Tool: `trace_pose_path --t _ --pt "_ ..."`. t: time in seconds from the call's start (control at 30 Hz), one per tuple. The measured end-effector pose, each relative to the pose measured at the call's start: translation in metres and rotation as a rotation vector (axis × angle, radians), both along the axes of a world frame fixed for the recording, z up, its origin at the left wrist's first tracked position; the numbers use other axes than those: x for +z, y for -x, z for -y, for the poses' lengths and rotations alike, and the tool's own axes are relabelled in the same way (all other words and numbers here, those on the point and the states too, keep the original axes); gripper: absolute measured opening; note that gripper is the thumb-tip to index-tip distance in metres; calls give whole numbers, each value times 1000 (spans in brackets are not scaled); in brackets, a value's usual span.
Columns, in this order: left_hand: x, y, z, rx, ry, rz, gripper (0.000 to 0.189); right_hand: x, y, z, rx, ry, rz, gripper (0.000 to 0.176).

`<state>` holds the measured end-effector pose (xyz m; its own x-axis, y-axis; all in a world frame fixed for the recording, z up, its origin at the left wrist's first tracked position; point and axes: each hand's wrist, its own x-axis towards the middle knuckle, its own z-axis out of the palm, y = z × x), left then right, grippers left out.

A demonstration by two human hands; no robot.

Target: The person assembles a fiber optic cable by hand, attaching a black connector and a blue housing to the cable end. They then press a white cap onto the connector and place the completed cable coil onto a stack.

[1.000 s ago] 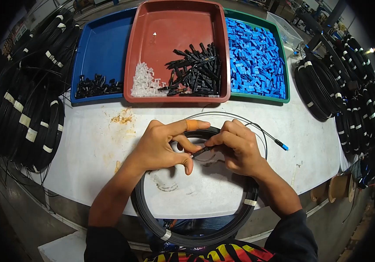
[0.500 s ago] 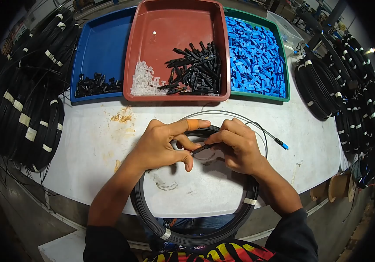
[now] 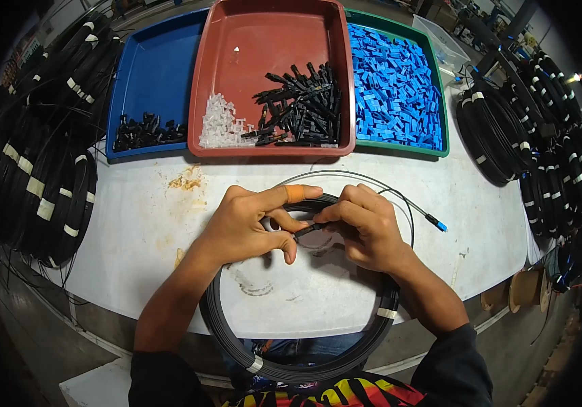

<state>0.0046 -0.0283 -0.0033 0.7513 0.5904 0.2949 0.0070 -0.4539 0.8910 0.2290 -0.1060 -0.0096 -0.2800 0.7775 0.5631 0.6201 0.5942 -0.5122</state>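
Between my two hands, over the middle of the coil, is a small black cable connector (image 3: 306,230). My left hand (image 3: 240,227) has an orange band around its index finger and pinches the connector's left end with middle finger and thumb. At the connector's right end, the fingertips of my right hand (image 3: 369,227) are closed on it and hide part of it. A black cable coil (image 3: 217,308) bound with white tape lies under both wrists, overhanging the table's near edge. Its other loose end, a black connector with a blue tip (image 3: 442,226), rests right of my right hand.
Across the back stand a blue tray (image 3: 148,81) of black parts, a red tray (image 3: 270,41) of clear pieces and black connector parts, and a green tray (image 3: 444,129) of blue clips. Taped cable coils (image 3: 26,183) are stacked at left, with more coils (image 3: 491,139) at right.
Both hands keep nearly the same pose on the connector. The whole view has shifted very slightly.
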Motion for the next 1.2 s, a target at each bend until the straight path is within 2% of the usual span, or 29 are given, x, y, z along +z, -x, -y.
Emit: trace_pose_path --t 0.27,0.37,0.57,0.77,0.87,0.93,1.2 --pt "4 0 1 27 11 -51 65 -3 -2 -2 8 32 -34 28" --pt "2 1 1 91 -65 -22 74 0 0 0 3 25 -38 28" --pt "3 3 1 32 12 -34 71 -2 0 0 18 33 -34 28" --pt "1 3 0 36 -42 -25 72 -1 1 1 17 37 -30 25" --pt "-1 2 0 24 -189 70 72 1 1 0 30 41 -73 24" --pt "2 3 3 68 -102 -15 70 -3 -2 0 12 20 -58 26" --pt "2 1 1 42 -80 -54 73 -2 -4 0 40 8 -7 29"
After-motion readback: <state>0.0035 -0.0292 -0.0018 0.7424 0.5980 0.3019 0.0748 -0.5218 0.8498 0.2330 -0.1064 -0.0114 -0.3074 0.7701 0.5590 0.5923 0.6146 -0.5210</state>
